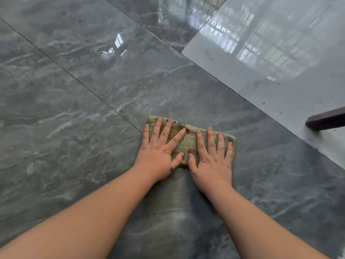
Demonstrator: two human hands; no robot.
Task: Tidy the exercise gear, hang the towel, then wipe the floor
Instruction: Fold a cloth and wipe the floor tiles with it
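A folded yellow-green cloth [188,141] with orange-brown stains lies flat on the dark grey marbled floor [84,101]. Both my hands rest on it side by side, palms down and fingers spread. My left hand [158,152] covers the cloth's left half, with its fingertips near the far edge. My right hand [212,159] covers the right half. Neither hand curls around the cloth; they press it flat against the tile. A darker, smeared streak on the floor [173,212] runs from the cloth back toward me between my forearms.
A pale grey glossy tile area [261,71] fills the upper right and reflects a window grille. A dark wooden furniture leg or bar [326,119] juts in at the right edge. Small dark specks lie on the pale tile near it.
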